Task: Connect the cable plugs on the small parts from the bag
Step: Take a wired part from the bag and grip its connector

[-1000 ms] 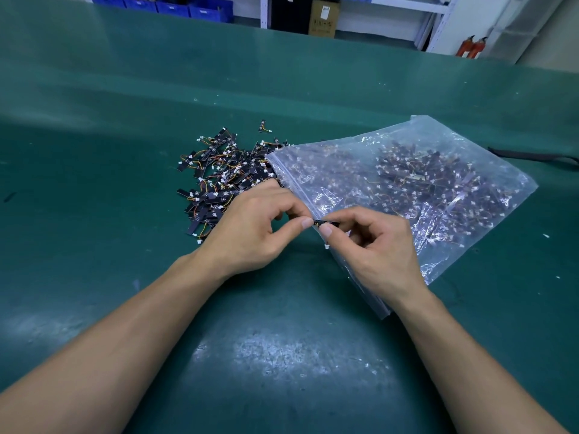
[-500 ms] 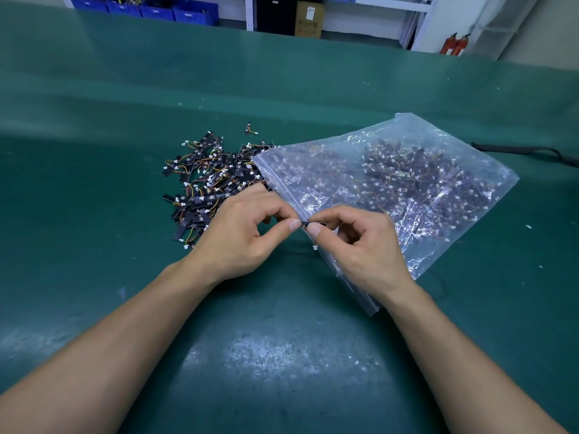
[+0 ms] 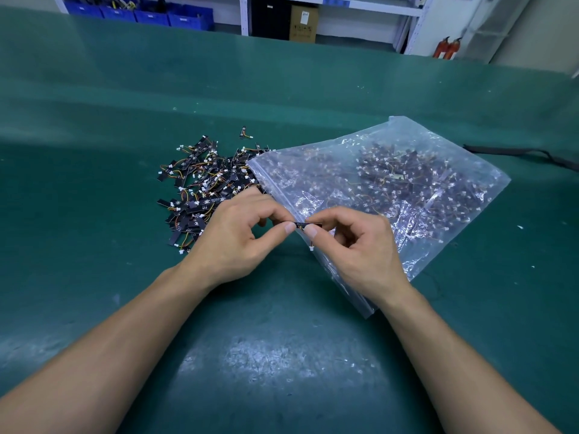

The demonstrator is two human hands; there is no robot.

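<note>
Between my two hands is one small black part [image 3: 301, 226] with thin wires and a white plug [image 3: 312, 248] dangling below it. My left hand [image 3: 238, 239] pinches its left end with thumb and forefinger. My right hand [image 3: 357, 245] pinches its right end, in front of the mouth of a clear zip bag [image 3: 438, 195] that lies flat and holds many more such parts. To the left of the bag lies a loose pile of black parts [image 3: 200, 189] with orange-yellow wires and white plugs.
The work surface is a green mat [image 3: 94, 214]. A dark cable [image 3: 517, 151] lies at the right, behind the bag. Blue bins [image 3: 156, 14], a cardboard box [image 3: 303, 23] and shelving stand beyond the table's far edge.
Both hands stay together on the same small part with hardly any shift. The view has moved slightly, so bag and pile sit a little further left.
</note>
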